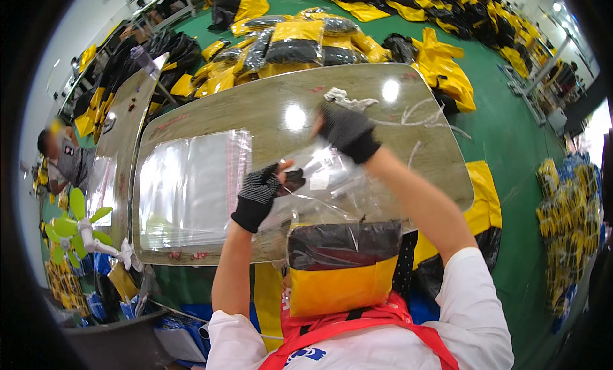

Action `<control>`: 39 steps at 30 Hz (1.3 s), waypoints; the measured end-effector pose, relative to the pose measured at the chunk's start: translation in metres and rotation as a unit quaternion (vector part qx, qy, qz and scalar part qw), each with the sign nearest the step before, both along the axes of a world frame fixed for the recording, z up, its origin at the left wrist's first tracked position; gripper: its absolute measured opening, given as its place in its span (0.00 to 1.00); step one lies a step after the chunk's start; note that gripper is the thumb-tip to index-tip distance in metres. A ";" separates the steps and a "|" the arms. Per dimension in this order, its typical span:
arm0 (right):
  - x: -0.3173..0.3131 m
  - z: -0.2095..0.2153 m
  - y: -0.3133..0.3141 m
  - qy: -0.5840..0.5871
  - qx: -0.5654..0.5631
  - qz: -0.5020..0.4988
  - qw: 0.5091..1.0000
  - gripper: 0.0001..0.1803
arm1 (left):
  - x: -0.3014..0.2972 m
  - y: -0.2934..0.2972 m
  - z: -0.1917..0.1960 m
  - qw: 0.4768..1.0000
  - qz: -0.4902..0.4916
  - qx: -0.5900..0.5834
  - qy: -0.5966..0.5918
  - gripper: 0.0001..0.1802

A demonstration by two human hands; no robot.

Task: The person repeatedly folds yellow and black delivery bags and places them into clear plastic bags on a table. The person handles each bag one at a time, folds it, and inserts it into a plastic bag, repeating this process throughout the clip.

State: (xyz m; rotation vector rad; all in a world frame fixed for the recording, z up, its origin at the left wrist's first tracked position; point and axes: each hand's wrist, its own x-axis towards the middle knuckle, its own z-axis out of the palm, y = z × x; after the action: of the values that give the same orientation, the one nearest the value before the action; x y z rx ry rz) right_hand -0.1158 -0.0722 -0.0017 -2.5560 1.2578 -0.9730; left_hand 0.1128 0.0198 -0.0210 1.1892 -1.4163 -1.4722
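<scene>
A folded yellow and black garment (341, 264) sits inside a clear plastic bag (332, 191), propped against my chest at the table's near edge. My left hand (258, 194), in a dark knit glove, pinches the bag's open top on the left side. My right hand (345, 130), also gloved, grips the bag's upper flap and holds it raised above the table. The bag mouth is stretched between both hands.
A stack of clear plastic bags (188, 188) lies on the shiny table (268, 108) to my left. White cords (415, 118) lie at the far right of the table. Piles of bagged yellow and black garments (294, 44) cover the green floor. Another person (64, 156) sits at far left.
</scene>
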 end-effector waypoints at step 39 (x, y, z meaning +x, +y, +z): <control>-0.210 -0.209 0.332 -0.102 0.077 -0.447 0.886 0.27 | 0.026 0.195 -0.130 0.989 0.022 0.020 -0.145 0.35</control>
State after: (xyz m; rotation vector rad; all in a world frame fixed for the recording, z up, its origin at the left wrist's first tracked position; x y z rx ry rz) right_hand -0.3255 0.2596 -0.2108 -1.6295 2.3722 -1.1437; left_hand 0.1392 0.2151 -0.1508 1.4979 -1.5453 -1.3431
